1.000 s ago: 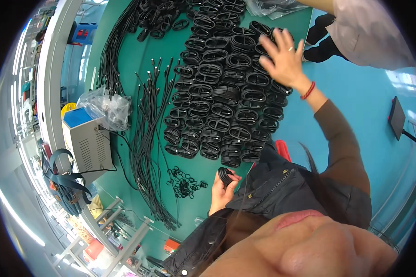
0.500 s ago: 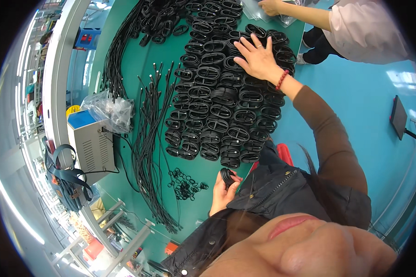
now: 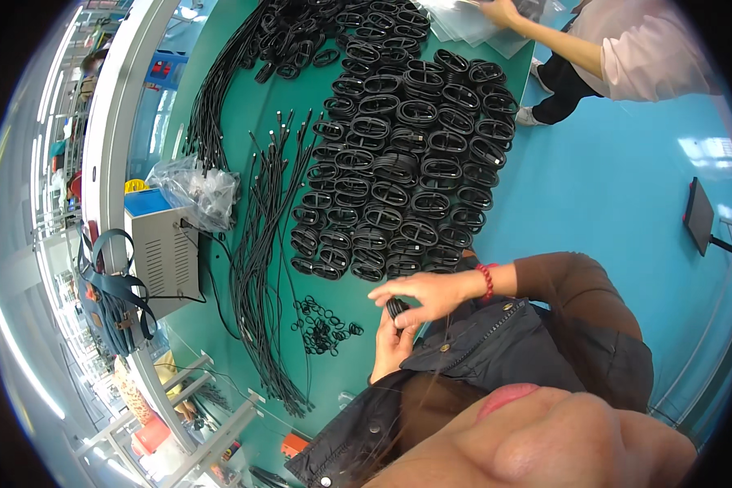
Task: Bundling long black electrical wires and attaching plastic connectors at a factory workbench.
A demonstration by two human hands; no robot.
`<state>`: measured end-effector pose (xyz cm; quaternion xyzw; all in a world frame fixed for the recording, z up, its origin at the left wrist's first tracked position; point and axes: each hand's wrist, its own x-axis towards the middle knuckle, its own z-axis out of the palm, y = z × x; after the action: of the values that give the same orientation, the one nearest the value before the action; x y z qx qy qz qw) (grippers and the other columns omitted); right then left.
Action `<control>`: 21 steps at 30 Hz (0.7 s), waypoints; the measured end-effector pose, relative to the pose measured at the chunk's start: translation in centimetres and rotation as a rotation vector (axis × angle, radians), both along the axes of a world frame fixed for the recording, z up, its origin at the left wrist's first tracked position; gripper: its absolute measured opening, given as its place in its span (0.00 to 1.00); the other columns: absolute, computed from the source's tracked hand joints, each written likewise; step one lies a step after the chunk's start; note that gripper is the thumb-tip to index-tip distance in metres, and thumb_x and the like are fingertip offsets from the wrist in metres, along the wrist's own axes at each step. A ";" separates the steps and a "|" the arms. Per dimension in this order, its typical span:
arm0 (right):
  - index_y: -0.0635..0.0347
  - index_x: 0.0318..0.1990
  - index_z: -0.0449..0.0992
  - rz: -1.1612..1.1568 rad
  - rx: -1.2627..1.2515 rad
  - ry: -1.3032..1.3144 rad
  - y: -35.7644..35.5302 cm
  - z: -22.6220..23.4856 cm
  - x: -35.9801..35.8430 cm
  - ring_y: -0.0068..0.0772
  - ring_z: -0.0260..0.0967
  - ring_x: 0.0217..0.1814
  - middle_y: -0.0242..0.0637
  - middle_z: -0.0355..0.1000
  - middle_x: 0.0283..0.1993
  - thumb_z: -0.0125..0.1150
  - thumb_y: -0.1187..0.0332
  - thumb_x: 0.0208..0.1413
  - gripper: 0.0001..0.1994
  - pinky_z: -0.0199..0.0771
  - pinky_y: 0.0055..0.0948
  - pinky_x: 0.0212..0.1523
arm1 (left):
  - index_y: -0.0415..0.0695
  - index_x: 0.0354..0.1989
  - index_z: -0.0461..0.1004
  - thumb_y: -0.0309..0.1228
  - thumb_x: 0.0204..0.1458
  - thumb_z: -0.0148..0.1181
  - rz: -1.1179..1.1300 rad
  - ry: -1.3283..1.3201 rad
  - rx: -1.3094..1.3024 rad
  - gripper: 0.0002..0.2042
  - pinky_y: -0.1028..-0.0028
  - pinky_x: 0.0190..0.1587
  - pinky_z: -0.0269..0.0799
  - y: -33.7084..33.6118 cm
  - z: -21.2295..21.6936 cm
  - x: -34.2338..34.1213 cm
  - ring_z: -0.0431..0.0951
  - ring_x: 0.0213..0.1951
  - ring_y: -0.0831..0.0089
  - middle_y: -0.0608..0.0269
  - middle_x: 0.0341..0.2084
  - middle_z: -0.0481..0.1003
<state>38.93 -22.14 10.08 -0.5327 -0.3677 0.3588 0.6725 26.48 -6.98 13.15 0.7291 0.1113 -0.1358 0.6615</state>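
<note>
A small coil of black cable (image 3: 397, 307) sits between my two hands at the near edge of the table. My left hand (image 3: 391, 351) grips it from below. From above, my right hand (image 3: 433, 294), a red bead bracelet at its wrist, closes fingers and thumb around the same coil. Just beyond lie rows of coiled black cables (image 3: 398, 167), stacked side by side. Small black rings (image 3: 325, 329) are scattered to the left of my hands. Further left, a long bundle of straight black cables (image 3: 256, 260) stretches across the green table (image 3: 342, 378).
A grey box with a blue top (image 3: 163, 244) and a clear plastic bag (image 3: 199, 191) stand at the left. More loose cables (image 3: 297, 41) heap at the far side. Top right, another person's hand (image 3: 503, 12) holds clear bags (image 3: 472, 24). An orange box (image 3: 294, 444) is near.
My right hand has come back from the rows of coils to the coil in my left hand. The other person's hand has shifted slightly right over the clear bags.
</note>
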 end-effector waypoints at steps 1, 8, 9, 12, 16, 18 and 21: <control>0.60 0.59 0.65 0.004 -0.003 -0.004 0.4 -0.2 -1.2 0.40 0.70 0.54 0.43 0.72 0.52 0.59 0.66 0.55 0.23 0.72 0.35 0.53 | 0.36 0.37 0.73 0.21 0.53 0.54 -0.040 -0.042 0.070 0.05 0.70 0.43 0.72 0.2 0.0 -0.2 0.74 0.37 0.64 0.55 0.40 0.70; 0.62 0.52 0.69 0.023 0.082 0.058 3.6 -1.1 -3.9 0.39 0.73 0.46 0.46 0.71 0.53 0.59 0.58 0.56 0.21 0.74 0.34 0.47 | 0.35 0.45 0.69 0.22 0.54 0.53 0.075 -0.028 0.113 0.11 0.71 0.41 0.71 0.4 -0.6 -3.1 0.74 0.38 0.65 0.54 0.42 0.71; 0.62 0.52 0.69 0.032 0.076 0.038 4.2 -1.1 -4.5 0.39 0.73 0.46 0.46 0.71 0.53 0.59 0.58 0.56 0.21 0.74 0.34 0.47 | 0.35 0.45 0.69 0.22 0.54 0.53 0.085 -0.048 0.107 0.11 0.71 0.41 0.71 0.5 -0.6 -3.8 0.74 0.38 0.65 0.54 0.42 0.71; 0.62 0.49 0.69 0.078 0.106 -0.030 6.0 -2.8 -6.2 0.38 0.73 0.44 0.44 0.72 0.52 0.58 0.59 0.56 0.19 0.74 0.33 0.45 | 0.34 0.49 0.66 0.23 0.54 0.54 0.086 -0.209 0.166 0.14 0.72 0.40 0.71 1.5 -1.9 -5.6 0.73 0.39 0.66 0.54 0.41 0.72; 0.61 0.43 0.69 0.112 0.164 -0.109 7.4 -5.7 -10.1 0.44 0.69 0.53 0.45 0.73 0.51 0.57 0.62 0.57 0.13 0.68 0.38 0.53 | 0.34 0.51 0.66 0.23 0.54 0.53 0.113 -0.229 0.083 0.16 0.73 0.40 0.71 2.5 -4.4 -10.2 0.74 0.40 0.66 0.53 0.41 0.73; 0.61 0.38 0.68 0.122 0.212 -0.136 7.9 -7.1 -12.6 0.51 0.64 0.62 0.47 0.73 0.51 0.56 0.64 0.57 0.09 0.62 0.43 0.63 | 0.33 0.51 0.66 0.22 0.54 0.53 0.123 -0.169 -0.023 0.16 0.73 0.40 0.71 3.0 -6.1 -13.2 0.74 0.40 0.66 0.52 0.40 0.73; 0.60 0.39 0.69 0.155 0.142 -0.136 8.2 -8.7 -16.8 0.51 0.64 0.63 0.46 0.74 0.50 0.56 0.65 0.57 0.09 0.63 0.42 0.62 | 0.33 0.51 0.67 0.22 0.54 0.53 0.133 -0.273 0.131 0.16 0.73 0.40 0.71 3.1 -8.5 -17.7 0.74 0.40 0.66 0.52 0.39 0.74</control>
<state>22.11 -13.90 1.36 -0.4768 -0.4770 0.3459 0.6523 8.75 -3.88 4.60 0.7733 0.0768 0.0160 0.6291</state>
